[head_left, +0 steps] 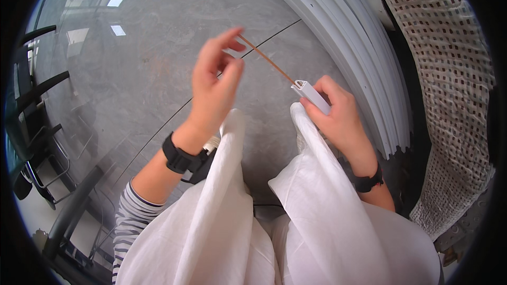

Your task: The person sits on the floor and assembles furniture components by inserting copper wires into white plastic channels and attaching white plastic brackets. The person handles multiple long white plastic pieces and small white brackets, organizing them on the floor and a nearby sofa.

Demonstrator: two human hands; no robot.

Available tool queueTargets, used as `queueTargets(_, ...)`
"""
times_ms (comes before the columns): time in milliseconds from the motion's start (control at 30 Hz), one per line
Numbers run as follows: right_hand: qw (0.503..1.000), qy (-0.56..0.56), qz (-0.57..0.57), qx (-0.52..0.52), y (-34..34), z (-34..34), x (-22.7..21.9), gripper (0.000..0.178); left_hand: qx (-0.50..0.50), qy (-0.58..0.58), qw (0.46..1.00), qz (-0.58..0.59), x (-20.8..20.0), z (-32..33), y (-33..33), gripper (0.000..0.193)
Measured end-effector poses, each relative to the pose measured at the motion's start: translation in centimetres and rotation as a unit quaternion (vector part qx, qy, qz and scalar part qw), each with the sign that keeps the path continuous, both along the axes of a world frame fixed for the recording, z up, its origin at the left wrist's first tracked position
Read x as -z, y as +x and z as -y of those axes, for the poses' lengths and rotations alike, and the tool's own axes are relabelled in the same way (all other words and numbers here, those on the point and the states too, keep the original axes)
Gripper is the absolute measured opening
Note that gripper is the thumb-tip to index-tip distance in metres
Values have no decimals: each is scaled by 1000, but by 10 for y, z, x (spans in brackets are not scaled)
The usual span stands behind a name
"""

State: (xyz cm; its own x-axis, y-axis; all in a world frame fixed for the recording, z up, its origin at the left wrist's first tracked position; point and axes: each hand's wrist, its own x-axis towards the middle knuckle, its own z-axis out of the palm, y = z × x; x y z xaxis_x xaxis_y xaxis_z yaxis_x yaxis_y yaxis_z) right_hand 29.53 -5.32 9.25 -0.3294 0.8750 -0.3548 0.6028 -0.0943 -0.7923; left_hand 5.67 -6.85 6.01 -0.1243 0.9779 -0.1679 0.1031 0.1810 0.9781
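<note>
A white hollow profile point(316, 96) is held in the closed grip of the right hand point(338, 115), above the white-clad knees point(332, 190). A thin brown strip point(268, 59) is stretched from its open end to the forefinger tip of the half-curled left hand point(215, 74); whether it is pinched there cannot be told. Open room is offered by the grey tiled floor point(158, 53), bordered by black chairs point(45, 88) at left and stacked white lengths point(351, 37) and patterned fabric point(449, 74) at right. How deep the profile is filled is hidden.
</note>
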Motion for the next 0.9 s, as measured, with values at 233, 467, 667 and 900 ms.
queueTargets(233, 1000, -20, -21, -6, -1, 1, 0, 20, 134, -109, 974, 149, -10, 56, 54, 65)
queueTargets(467, 1000, -5, -6, -4, 0, 0, 1, 20, 100, -39, 992, 68, -12, 30, 38, 43)
queueTargets(667, 1000, -3, -12, -8, -1, 1, -2, 20, 114, 6, 993, 9, -24, 23, 40, 27)
queueTargets(900, 1000, -7, -17, -8, -3, 5, -3, 20, 130, 9, 990, 50, -16, 19, 35, 25)
